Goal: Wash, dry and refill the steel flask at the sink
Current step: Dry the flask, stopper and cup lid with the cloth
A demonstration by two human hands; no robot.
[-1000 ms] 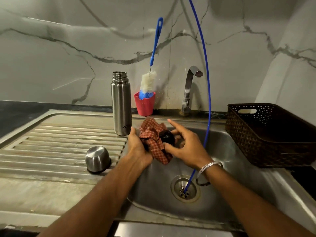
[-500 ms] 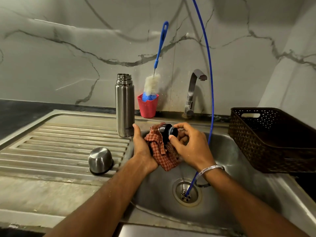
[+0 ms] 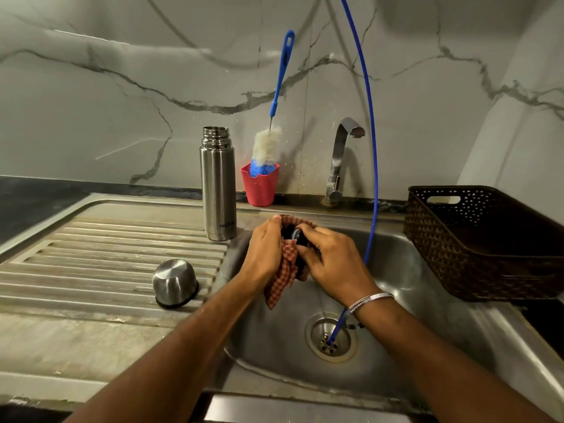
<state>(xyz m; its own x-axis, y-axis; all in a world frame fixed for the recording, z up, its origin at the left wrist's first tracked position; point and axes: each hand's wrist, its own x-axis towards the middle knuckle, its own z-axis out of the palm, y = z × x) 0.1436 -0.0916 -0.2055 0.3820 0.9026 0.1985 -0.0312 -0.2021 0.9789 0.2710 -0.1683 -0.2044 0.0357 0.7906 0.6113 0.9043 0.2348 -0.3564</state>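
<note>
The open steel flask stands upright on the draining board at the sink's left rim, without its stopper. Its steel cup lid lies upside down on the ribbed board. Above the sink basin my left hand holds a red checked cloth wrapped around the flask's black stopper. My right hand grips the stopper from the right, fingers curled over it. Most of the stopper is hidden by cloth and fingers.
A red cup with a blue-handled bottle brush stands at the wall. The tap is behind the basin, no water running. A blue hose drops into the drain. A dark woven basket sits right.
Both hands have closed in around the stopper. The cloth now covers more of it, and my left hand has folded over the top.
</note>
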